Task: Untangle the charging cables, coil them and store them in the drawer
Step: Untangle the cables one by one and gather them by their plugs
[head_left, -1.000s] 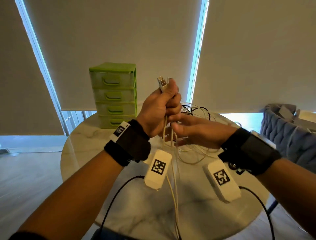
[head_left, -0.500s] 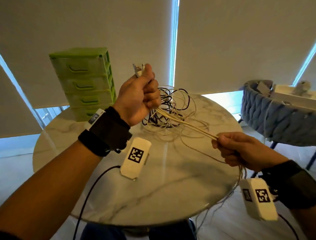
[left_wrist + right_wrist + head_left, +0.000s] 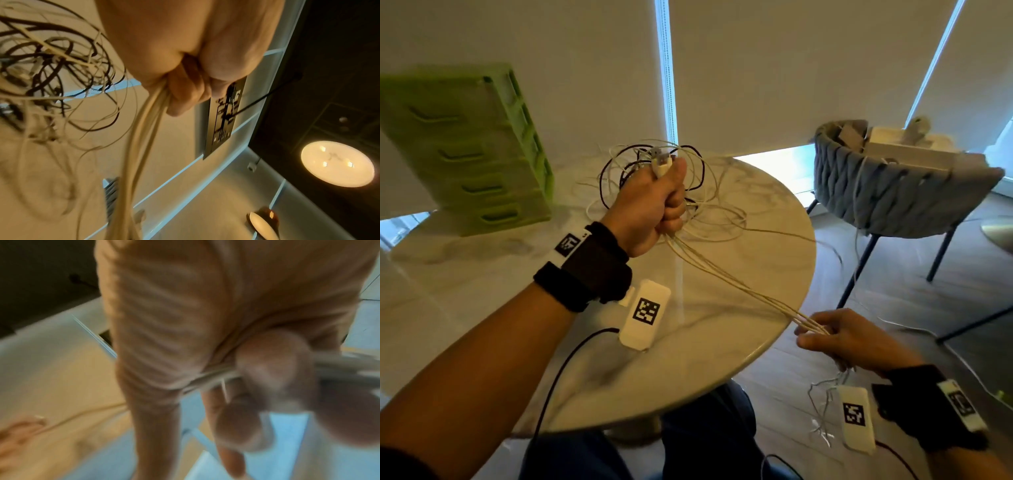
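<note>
This looks like a living or dining corner of a home. Under the left hand [image 3: 650, 205] is a round marble-look table [image 3: 722, 359], with a small green plastic drawer unit [image 3: 469, 150] standing on it well to that hand's left. Beyond the right hand [image 3: 849, 339], off the table's edge, stands a grey quilted tub chair [image 3: 893, 198] on thin dark legs, with white boxes piled on its seat. Pale roller blinds [image 3: 774, 68] cover tall windows behind both hands, daylight showing at their edges. The floor [image 3: 893, 291] near the right hand is grey wood-look planking. The left wrist view shows a round ceiling lamp [image 3: 337, 164].
</note>
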